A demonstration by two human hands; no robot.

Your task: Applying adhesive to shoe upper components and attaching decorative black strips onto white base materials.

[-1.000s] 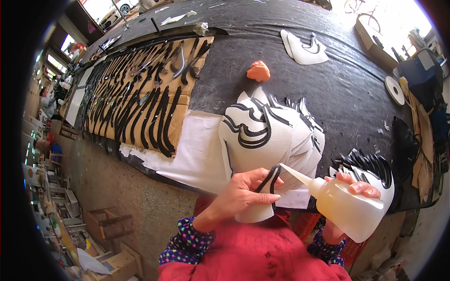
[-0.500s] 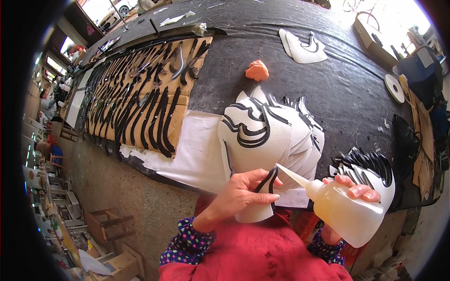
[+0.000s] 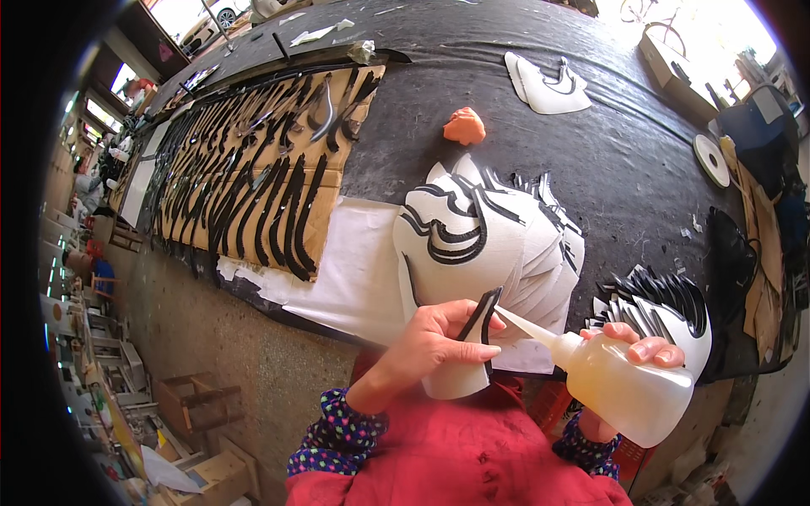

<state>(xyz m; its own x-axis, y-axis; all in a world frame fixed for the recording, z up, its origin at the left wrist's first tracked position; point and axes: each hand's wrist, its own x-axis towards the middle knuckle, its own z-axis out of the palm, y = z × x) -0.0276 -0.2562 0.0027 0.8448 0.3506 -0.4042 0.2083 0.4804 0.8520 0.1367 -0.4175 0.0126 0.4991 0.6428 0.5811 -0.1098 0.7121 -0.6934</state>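
Note:
Between the thumb and fingers of my left hand is a curved white sheet piece with a black strip along its edge. My right hand grips a translucent squeeze bottle holding pale yellow liquid. The bottle lies tilted, its long nozzle pointing left, with the tip at or very near the black strip; contact cannot be made out. Just beyond my hands, a fanned stack of white pieces with black edging rests on the table. Part of the held piece is hidden behind my left fingers.
A cardboard sheet bearing many black strips lies left on the dark table. Farther off are an orange lump and white cutouts. Another edged stack sits right, near a tape roll. White paper lies under the middle stack.
The held piece has turned in my left hand, so its black strip now rises straighter to a point. The bottle has hardly shifted, and its nozzle stays beside the strip.

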